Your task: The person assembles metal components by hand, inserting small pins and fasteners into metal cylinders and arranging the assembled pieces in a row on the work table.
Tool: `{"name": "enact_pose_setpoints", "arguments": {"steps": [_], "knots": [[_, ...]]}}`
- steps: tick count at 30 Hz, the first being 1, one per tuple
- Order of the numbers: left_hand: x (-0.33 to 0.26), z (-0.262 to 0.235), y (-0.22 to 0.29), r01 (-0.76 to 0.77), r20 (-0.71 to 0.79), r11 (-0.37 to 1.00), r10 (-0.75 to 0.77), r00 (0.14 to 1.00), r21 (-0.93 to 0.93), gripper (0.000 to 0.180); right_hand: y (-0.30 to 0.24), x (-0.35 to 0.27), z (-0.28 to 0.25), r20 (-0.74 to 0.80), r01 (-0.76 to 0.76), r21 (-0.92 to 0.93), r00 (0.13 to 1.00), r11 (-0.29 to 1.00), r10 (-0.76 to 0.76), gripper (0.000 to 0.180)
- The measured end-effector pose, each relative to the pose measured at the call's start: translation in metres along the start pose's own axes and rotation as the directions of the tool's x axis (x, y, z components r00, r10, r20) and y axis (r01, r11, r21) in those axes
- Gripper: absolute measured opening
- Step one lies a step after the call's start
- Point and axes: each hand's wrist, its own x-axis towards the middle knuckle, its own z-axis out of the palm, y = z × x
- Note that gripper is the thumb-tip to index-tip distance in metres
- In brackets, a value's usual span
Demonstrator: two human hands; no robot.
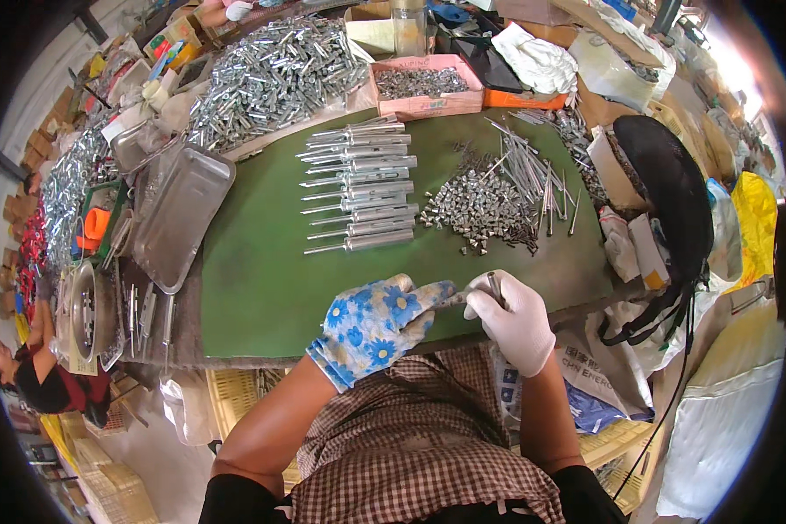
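Fingers of left hand (377,325) and right hand (513,321) pinching metal rod (473,293) over mat edge (262,336).

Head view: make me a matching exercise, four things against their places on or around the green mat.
Things:
1. metal tray
2. pink box
3. row of assembled bolts
4. thin metal pin

Places:
A. beyond the mat's far edge, filled with small metal parts
B. in the grip of the white-gloved right hand, next to the flower-gloved left hand
C. off the mat's left edge, tilted
D. laid side by side in the mat's middle

Pairs: 1-C, 2-A, 3-D, 4-B
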Motion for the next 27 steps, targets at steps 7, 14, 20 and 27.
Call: {"name": "enact_pose_setpoints", "arguments": {"steps": [7, 14, 20, 27], "knots": [[0.001, 0.004, 0.008, 0.034, 0.014, 0.993, -0.036, 0.999, 0.112, 0.032, 0.017, 0.02, -0.022, 0.017, 0.143, -0.289, 0.989, 0.947, -0.144, 0.018], [0.007, 0.016, 0.024, 0.097, 0.161, 0.978, -0.128, 0.979, 0.187, 0.028, -0.008, 0.132, -0.068, 0.133, 0.412, -0.789, 0.839, 0.457, -0.528, 0.015], [0.004, 0.019, 0.019, 0.102, 0.176, 0.976, -0.137, 0.975, 0.19, 0.026, -0.009, 0.168, -0.081, 0.26, 0.432, -0.803, 0.874, 0.411, -0.41, 0.014], [0.005, 0.017, 0.02, 0.123, 0.192, 0.977, -0.157, 0.969, 0.177, 0.025, -0.016, 0.169, -0.053, 0.196, 0.387, -0.781, 0.897, 0.491, -0.396, 0.019]]}}
